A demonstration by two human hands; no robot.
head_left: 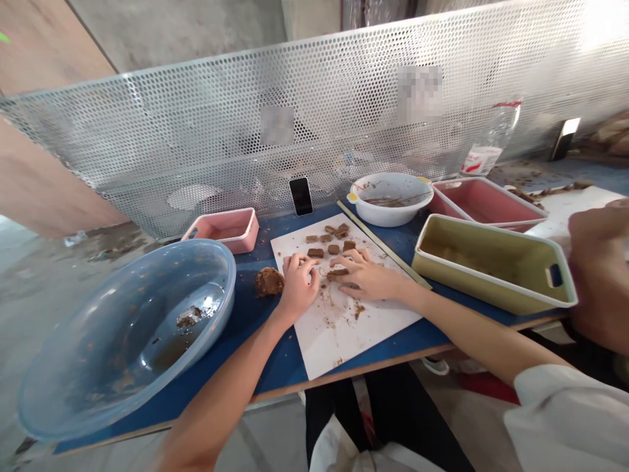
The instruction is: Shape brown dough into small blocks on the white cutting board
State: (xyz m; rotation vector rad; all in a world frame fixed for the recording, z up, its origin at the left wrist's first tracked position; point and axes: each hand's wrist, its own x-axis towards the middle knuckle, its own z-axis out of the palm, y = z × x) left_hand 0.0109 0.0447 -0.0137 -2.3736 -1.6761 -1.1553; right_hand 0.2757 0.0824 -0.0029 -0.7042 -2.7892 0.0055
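A white sheet [314, 334] lies on the blue table, marked with brown smears and crumbs. My right hand [368, 275] reaches over it, thumb and fingers on either side of a small brown clay piece [337, 274]. To its left, my left hand [299, 285] rests at the sheet's edge with bent fingers apart and nothing visible in them. Just beyond the hands, several short clay pieces [333, 249] lie in loose rows, with a few heaped [339, 231] at the back. A big brown clay lump [269, 281] sits beside my left hand.
A large blue basin [223, 308] with murky water stands left. Around the back are a pink bin [246, 229], a phone [301, 196], a white basin [388, 215] and a wooden strip [383, 246]. Right are a green bin [472, 282], a pink container [491, 200] and another person's arm [599, 275].
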